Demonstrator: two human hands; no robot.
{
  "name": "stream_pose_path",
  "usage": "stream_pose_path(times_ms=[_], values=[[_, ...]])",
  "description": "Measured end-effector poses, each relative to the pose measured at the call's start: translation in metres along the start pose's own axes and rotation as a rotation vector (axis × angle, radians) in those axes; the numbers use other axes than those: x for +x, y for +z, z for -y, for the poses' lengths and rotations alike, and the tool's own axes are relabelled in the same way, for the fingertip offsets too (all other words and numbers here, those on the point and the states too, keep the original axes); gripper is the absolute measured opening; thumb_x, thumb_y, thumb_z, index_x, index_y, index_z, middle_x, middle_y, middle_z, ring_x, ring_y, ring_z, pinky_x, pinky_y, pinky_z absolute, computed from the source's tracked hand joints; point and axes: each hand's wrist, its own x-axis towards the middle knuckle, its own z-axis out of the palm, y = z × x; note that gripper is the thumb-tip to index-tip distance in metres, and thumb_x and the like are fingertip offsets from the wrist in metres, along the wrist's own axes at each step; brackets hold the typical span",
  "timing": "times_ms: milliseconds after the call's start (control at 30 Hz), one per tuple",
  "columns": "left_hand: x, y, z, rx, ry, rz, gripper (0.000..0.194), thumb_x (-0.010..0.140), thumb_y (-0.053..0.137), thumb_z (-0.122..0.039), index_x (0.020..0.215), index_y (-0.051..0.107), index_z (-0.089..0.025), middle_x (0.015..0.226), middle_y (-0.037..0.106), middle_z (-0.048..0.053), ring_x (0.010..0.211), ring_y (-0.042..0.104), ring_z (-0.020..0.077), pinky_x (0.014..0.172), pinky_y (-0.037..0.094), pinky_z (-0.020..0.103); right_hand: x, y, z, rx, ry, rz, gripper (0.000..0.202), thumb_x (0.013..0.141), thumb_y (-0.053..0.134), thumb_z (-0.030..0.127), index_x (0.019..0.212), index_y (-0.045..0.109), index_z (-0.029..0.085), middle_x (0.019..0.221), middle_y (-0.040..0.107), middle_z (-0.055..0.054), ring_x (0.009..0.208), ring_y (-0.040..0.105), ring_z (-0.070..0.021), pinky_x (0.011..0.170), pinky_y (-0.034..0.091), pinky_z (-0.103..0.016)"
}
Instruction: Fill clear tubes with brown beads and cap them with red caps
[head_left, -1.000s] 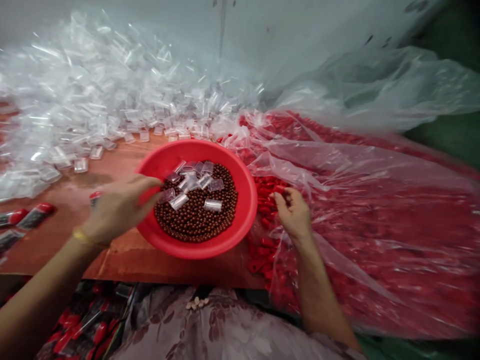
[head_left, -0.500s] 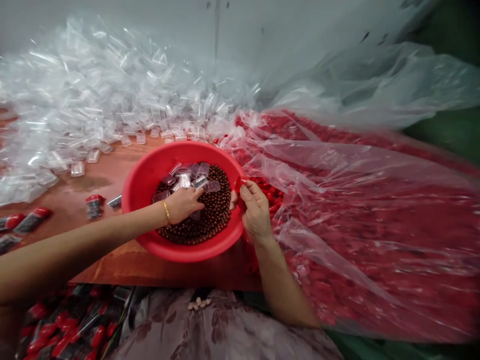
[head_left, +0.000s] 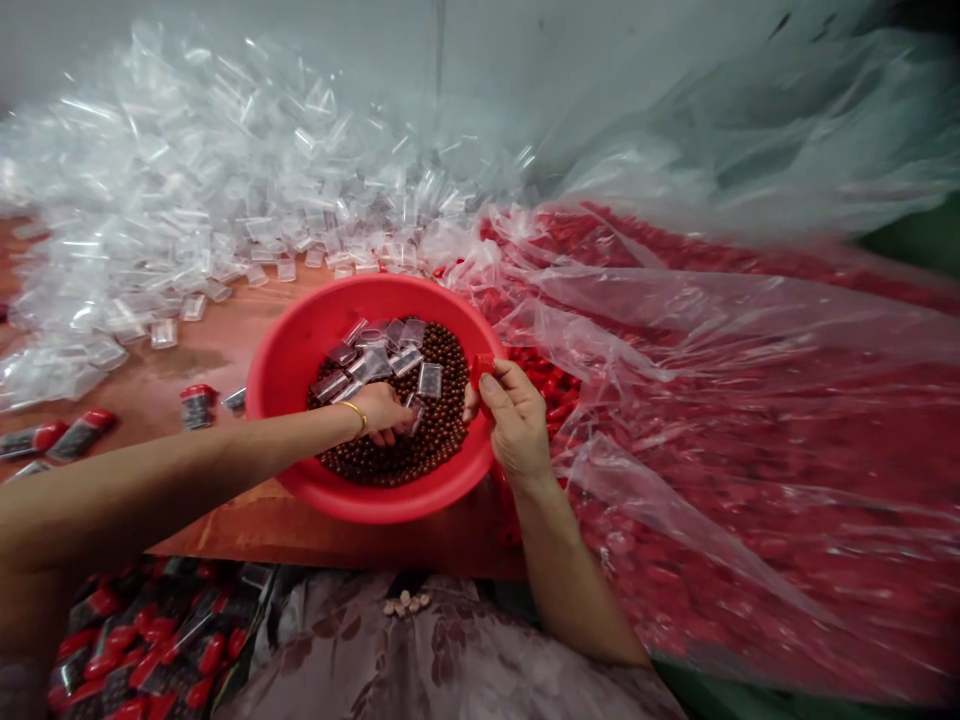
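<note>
A red plastic bowl (head_left: pixel 296 330) holds dark brown beads (head_left: pixel 450 410) and several small clear plastic containers (head_left: pixel 430 380). My left hand (head_left: pixel 381 408), a gold bangle at its wrist, is down among the beads, with thumb and fingers closed on a clear plastic container (head_left: pixel 414 408). Part of that container is hidden by the fingers. At the bowl's right rim, my right hand (head_left: pixel 519 420) pinches a red cap (head_left: pixel 484 366) between thumb and fingers. Those fingers partly cover the cap.
Clear containers form a large heap (head_left: pixel 225 190) behind and left of the bowl. Red caps lie under a clear plastic sheet (head_left: pixel 750 400) on the right. Filled, red-capped containers (head_left: pixel 84 435) rest on the table's left; more fill a pile (head_left: pixel 150 640) below its front edge.
My left hand has moved slightly right and down, its fingers closing on a clear container. The right hand still pinches the red cap by the rim. The camera view has shifted slightly.
</note>
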Motion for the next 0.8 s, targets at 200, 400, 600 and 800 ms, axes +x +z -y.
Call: stream_pose_path(times_ms=[200, 400, 600, 800], values=[[0.003, 0.001, -0.011, -0.219, -0.07, 0.118, 0.017, 0.072, 0.062, -0.016, 0.057, 0.058, -0.01, 0.05, 0.056, 0.002, 0.039, 0.046, 0.0094, 0.051, 0.049, 0.03, 0.0, -0.001, 0.0, 0.034, -0.01, 0.018, 0.017, 0.085, 0.055, 0.037, 0.095, 0.056, 0.024, 0.063, 0.056, 0.006, 0.053, 0.051, -0.0084, 0.053, 0.044, -0.023], [0.05, 0.013, -0.023, -0.321, 0.01, -0.003, 0.013, 0.074, 0.063, -0.019, 0.067, 0.056, -0.012, 0.053, 0.056, 0.0, 0.046, 0.054, 0.0107, 0.052, 0.048, 0.024, 0.0, -0.002, -0.002, 0.041, 0.001, 0.019, 0.018, 0.085, 0.055, 0.038, 0.094, 0.057, 0.022, 0.063, 0.056, 0.005, 0.053, 0.051, -0.0088, 0.052, 0.044, -0.023], [0.074, 0.016, -0.016, -0.4, 0.221, -0.28, 0.013, 0.077, 0.061, -0.024, 0.084, 0.054, -0.016, 0.07, 0.06, -0.003, 0.056, 0.055, 0.0083, 0.059, 0.047, 0.02, -0.001, -0.001, -0.003, 0.083, -0.026, 0.006, 0.014, 0.085, 0.056, 0.034, 0.092, 0.058, 0.022, 0.063, 0.054, 0.006, 0.052, 0.05, -0.0074, 0.051, 0.042, -0.021], [0.046, -0.002, -0.008, -0.692, 0.668, -0.241, 0.021, 0.067, 0.067, -0.018, 0.083, 0.054, -0.015, 0.084, 0.063, -0.002, 0.081, 0.059, 0.0109, 0.085, 0.046, 0.027, -0.001, -0.001, -0.005, 0.091, -0.023, -0.026, 0.012, 0.085, 0.056, 0.033, 0.09, 0.058, 0.023, 0.062, 0.054, 0.006, 0.051, 0.048, -0.0064, 0.051, 0.04, -0.019]])
